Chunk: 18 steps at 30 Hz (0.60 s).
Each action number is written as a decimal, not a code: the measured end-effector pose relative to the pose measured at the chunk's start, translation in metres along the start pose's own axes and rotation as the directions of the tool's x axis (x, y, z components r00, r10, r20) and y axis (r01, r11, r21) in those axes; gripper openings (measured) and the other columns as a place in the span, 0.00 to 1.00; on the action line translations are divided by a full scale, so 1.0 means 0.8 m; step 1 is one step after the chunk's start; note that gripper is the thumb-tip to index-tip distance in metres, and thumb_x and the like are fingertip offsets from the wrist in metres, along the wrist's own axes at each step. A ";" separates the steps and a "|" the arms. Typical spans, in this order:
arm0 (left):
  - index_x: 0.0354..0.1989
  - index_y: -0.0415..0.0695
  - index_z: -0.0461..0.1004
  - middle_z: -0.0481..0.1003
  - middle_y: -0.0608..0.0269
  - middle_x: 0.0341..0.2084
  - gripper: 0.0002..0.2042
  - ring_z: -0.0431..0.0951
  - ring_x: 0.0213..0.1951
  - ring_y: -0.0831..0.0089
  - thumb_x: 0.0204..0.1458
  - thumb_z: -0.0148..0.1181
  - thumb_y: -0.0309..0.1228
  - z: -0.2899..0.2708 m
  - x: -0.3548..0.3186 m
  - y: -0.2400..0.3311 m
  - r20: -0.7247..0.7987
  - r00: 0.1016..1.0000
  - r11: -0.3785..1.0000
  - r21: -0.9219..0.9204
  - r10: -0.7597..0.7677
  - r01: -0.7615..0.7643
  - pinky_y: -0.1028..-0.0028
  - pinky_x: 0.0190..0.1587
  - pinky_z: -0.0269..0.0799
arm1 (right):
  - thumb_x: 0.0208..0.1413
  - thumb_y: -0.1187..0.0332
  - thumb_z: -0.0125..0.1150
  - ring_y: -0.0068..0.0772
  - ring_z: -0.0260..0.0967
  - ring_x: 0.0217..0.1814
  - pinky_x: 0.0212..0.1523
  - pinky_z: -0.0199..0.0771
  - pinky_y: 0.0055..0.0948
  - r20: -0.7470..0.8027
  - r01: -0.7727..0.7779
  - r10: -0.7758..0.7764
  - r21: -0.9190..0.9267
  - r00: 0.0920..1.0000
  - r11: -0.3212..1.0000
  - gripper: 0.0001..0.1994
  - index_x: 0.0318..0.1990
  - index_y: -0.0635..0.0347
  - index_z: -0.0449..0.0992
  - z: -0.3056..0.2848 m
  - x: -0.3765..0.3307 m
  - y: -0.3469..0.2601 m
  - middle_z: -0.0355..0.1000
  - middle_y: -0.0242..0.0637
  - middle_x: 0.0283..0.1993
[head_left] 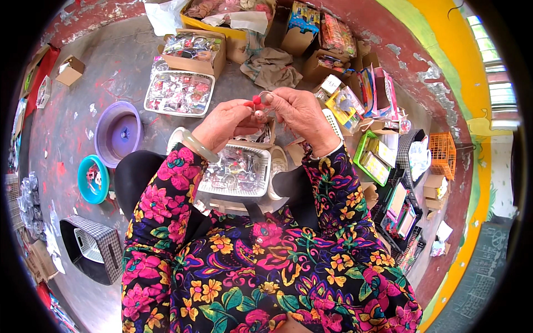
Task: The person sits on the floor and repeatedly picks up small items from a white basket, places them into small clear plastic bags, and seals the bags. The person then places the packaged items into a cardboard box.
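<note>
Both my hands are raised in front of me, close together over a white basket. Between them is a small red ball-shaped trinket (256,100) with a thin ring or band at its right; its exact kind is too small to make out. My left hand (225,119) is closed, pinching the red piece between thumb and fingers. My right hand (300,114) is also closed, its thumb and forefinger on the thin band. Below, between my shoes, the white basket (261,194) holds many small packaged items. Part of a small box behind my hands is hidden.
Another white basket (149,108) of packets stands ahead, beside an open carton (219,64). A purple basin (102,136) and a teal basin (84,191) lie left. On the right are a green basket (363,145), black crates (413,236) and an orange crate (442,155).
</note>
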<state>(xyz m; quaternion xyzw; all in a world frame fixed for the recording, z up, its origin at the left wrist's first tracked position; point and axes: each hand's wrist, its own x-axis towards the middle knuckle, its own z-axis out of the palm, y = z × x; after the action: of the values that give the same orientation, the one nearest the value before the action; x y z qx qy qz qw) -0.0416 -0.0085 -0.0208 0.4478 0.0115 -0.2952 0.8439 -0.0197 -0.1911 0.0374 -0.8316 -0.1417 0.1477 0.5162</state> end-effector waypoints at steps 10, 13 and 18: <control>0.46 0.39 0.70 0.74 0.67 0.33 0.15 0.73 0.36 0.81 0.49 0.58 0.26 0.001 0.002 -0.005 0.095 0.995 0.986 0.160 0.030 -0.045 0.78 0.41 0.69 | 0.56 0.61 0.53 0.21 0.64 0.23 0.24 0.64 0.24 0.166 0.105 -0.074 -0.184 0.983 0.977 0.13 0.32 0.65 0.74 -0.017 0.003 0.006 0.69 0.34 0.22; 0.46 0.40 0.70 0.74 0.67 0.32 0.15 0.74 0.35 0.81 0.49 0.59 0.28 -0.002 0.004 -0.007 0.078 0.997 0.979 0.201 0.006 -0.022 0.78 0.41 0.70 | 0.55 0.60 0.54 0.24 0.66 0.25 0.26 0.65 0.24 -0.052 0.233 -0.241 -0.124 0.969 0.965 0.13 0.34 0.62 0.75 -0.009 0.004 0.025 0.70 0.37 0.23; 0.45 0.40 0.70 0.74 0.67 0.32 0.14 0.74 0.35 0.80 0.49 0.59 0.29 -0.001 0.004 -0.008 0.083 0.996 0.971 0.238 0.016 -0.035 0.77 0.41 0.70 | 0.51 0.63 0.59 0.27 0.68 0.27 0.28 0.66 0.24 -0.025 0.395 -0.407 -0.192 0.913 0.898 0.11 0.35 0.61 0.76 -0.009 0.007 0.023 0.71 0.37 0.27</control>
<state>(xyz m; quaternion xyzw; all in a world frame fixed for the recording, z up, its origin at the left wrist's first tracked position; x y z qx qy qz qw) -0.0418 -0.0121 -0.0268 0.5340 -0.0640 -0.3013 0.7874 -0.0098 -0.2028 0.0234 -0.8328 -0.3062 -0.0021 0.4612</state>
